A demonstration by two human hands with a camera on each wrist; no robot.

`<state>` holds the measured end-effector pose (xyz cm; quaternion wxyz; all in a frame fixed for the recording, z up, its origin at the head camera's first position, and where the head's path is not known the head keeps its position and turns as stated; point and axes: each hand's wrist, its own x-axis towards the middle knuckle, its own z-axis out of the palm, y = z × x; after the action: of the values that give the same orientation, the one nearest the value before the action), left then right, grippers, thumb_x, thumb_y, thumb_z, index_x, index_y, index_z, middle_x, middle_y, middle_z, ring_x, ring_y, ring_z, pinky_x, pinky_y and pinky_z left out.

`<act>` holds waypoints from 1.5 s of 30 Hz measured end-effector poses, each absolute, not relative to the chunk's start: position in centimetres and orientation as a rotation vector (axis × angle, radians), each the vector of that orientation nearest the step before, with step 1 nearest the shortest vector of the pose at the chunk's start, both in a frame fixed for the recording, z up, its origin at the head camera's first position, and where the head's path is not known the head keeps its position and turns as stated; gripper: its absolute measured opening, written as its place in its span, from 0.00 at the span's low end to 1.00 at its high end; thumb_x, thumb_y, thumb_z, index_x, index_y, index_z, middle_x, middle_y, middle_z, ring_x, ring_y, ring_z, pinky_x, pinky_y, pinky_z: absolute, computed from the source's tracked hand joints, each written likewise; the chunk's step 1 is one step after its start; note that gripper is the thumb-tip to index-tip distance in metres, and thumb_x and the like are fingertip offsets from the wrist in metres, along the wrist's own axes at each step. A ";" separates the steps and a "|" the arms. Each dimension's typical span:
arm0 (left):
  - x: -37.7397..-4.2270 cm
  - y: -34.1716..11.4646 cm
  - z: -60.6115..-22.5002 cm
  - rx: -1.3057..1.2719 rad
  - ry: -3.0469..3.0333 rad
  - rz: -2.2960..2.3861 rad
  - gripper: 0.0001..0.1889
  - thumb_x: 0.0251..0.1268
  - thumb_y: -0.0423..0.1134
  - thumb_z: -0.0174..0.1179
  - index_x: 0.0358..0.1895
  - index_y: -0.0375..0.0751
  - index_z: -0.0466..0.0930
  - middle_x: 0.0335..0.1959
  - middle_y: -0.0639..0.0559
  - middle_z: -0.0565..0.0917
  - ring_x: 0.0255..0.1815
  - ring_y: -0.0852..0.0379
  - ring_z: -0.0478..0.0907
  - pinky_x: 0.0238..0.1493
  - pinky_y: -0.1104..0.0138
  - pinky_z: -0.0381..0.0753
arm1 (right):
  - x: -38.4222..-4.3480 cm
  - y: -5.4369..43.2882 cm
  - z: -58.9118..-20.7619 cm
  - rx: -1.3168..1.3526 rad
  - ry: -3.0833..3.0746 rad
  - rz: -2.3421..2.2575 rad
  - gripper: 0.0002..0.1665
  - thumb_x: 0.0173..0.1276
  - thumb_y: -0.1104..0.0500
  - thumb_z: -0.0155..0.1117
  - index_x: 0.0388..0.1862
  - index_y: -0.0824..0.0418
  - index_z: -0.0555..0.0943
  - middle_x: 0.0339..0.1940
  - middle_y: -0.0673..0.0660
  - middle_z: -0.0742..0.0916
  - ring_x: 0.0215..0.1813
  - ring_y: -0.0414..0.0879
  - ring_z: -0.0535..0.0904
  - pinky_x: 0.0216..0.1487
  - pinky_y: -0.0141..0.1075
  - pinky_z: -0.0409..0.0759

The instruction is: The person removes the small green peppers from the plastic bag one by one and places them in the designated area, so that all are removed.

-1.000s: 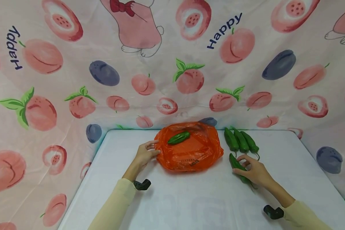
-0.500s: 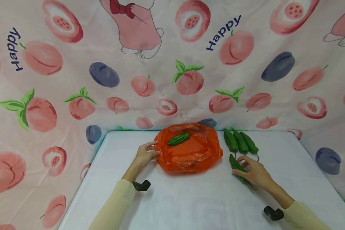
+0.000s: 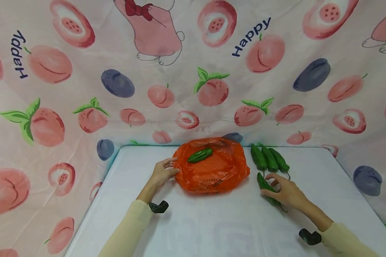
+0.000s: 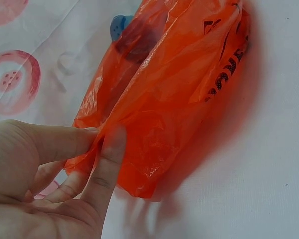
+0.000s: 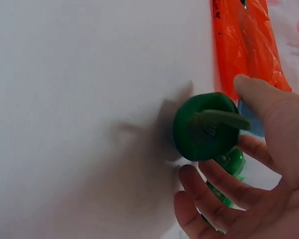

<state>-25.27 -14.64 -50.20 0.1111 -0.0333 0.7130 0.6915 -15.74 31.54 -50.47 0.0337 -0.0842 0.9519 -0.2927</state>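
Note:
An orange plastic bag point(image 3: 226, 171) with dark print sits on the table, and my left hand point(image 3: 161, 175) pinches its left edge. In the left wrist view, the thumb and fingers close on the bag's film point(image 4: 154, 114). One green pepper point(image 3: 200, 155) lies within the bag's outline in the head view. To the right of the bag, my right hand point(image 3: 286, 191) holds another green pepper point(image 3: 263, 182) between thumb and fingers. Its stem end point(image 5: 197, 142) faces the right wrist camera. Behind that hand, three more green peppers point(image 3: 258, 157) lie side by side.
A white table point(image 3: 212, 228) carries everything. Behind it hangs a pale curtain point(image 3: 186, 82) printed with peaches and plums, which also covers both sides. Dark wrist cameras sit by the left cuff point(image 3: 159, 207) and the right cuff point(image 3: 310, 237).
My right wrist has shifted slightly to the right. Both hands keep their hold, and the bag and the other peppers stay in place.

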 end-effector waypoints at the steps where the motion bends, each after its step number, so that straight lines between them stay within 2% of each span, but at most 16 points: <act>1: -25.3 -14.6 -50.2 -0.096 2.095 2.028 0.27 0.64 0.20 0.65 0.67 0.36 0.78 0.48 0.39 0.78 0.34 0.56 0.82 0.38 0.66 0.88 | -15.7 31.6 -50.2 -0.278 2.906 -0.902 0.35 0.62 0.44 0.78 0.61 0.58 0.76 0.44 0.59 0.86 0.38 0.47 0.81 0.35 0.42 0.83; 8: -25.1 -14.6 -50.2 -0.076 2.089 2.023 0.28 0.65 0.21 0.65 0.68 0.35 0.76 0.49 0.38 0.78 0.34 0.56 0.82 0.40 0.65 0.88 | -15.9 32.3 -47.5 -0.406 2.803 -0.850 0.43 0.64 0.45 0.77 0.71 0.60 0.70 0.53 0.69 0.83 0.40 0.50 0.81 0.36 0.44 0.84; 13: -24.9 -14.6 -50.0 -0.078 2.087 2.031 0.27 0.64 0.21 0.65 0.68 0.35 0.77 0.48 0.39 0.78 0.34 0.56 0.82 0.40 0.64 0.88 | -16.2 32.6 -45.8 -0.448 2.765 -0.847 0.44 0.64 0.46 0.77 0.73 0.59 0.70 0.53 0.69 0.83 0.41 0.52 0.81 0.35 0.42 0.85; 17: -24.9 -14.6 -50.0 -0.078 2.088 2.037 0.27 0.64 0.21 0.65 0.67 0.35 0.78 0.47 0.39 0.78 0.34 0.56 0.82 0.40 0.64 0.88 | -16.4 32.6 -45.0 -0.478 2.754 -0.874 0.44 0.64 0.45 0.77 0.74 0.58 0.69 0.56 0.69 0.82 0.46 0.57 0.82 0.36 0.43 0.87; 24: -25.0 -14.5 -49.9 -0.086 2.096 2.029 0.27 0.64 0.21 0.65 0.67 0.37 0.78 0.49 0.39 0.78 0.35 0.55 0.82 0.40 0.65 0.88 | -16.4 32.5 -44.3 -0.623 2.818 -0.950 0.45 0.65 0.45 0.76 0.75 0.58 0.68 0.63 0.68 0.80 0.55 0.65 0.81 0.45 0.55 0.87; 28: -25.0 -14.6 -50.0 -0.085 2.099 2.023 0.27 0.65 0.21 0.65 0.67 0.37 0.78 0.49 0.38 0.78 0.35 0.55 0.82 0.40 0.65 0.88 | -16.5 32.3 -43.9 -0.732 2.868 -1.000 0.46 0.65 0.47 0.76 0.76 0.60 0.67 0.68 0.65 0.77 0.58 0.64 0.80 0.51 0.62 0.83; 31: -25.0 -14.6 -50.0 -0.087 2.096 2.018 0.27 0.65 0.22 0.65 0.67 0.37 0.78 0.50 0.38 0.78 0.35 0.55 0.82 0.41 0.64 0.88 | -16.7 32.1 -43.7 -0.780 2.922 -0.992 0.47 0.65 0.49 0.77 0.77 0.60 0.67 0.70 0.63 0.77 0.60 0.62 0.80 0.55 0.63 0.81; 36: -25.0 -14.6 -50.1 -0.093 2.097 2.015 0.27 0.65 0.22 0.65 0.67 0.38 0.78 0.50 0.38 0.78 0.35 0.55 0.83 0.43 0.63 0.88 | -17.1 31.5 -43.2 -0.811 2.963 -1.023 0.49 0.63 0.52 0.79 0.78 0.58 0.65 0.72 0.64 0.74 0.62 0.64 0.78 0.57 0.63 0.80; 45: -24.9 -14.5 -50.1 -0.102 2.113 2.002 0.26 0.65 0.23 0.65 0.67 0.37 0.78 0.51 0.37 0.78 0.37 0.54 0.83 0.42 0.64 0.88 | -17.8 31.0 -42.6 -0.827 2.952 -1.084 0.48 0.64 0.50 0.78 0.79 0.51 0.64 0.74 0.60 0.73 0.65 0.59 0.77 0.60 0.62 0.79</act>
<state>-24.90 -14.54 -50.08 0.1143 -0.0347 0.7208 0.6828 -17.75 30.97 -42.63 -0.0549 -0.2538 0.9065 -0.3329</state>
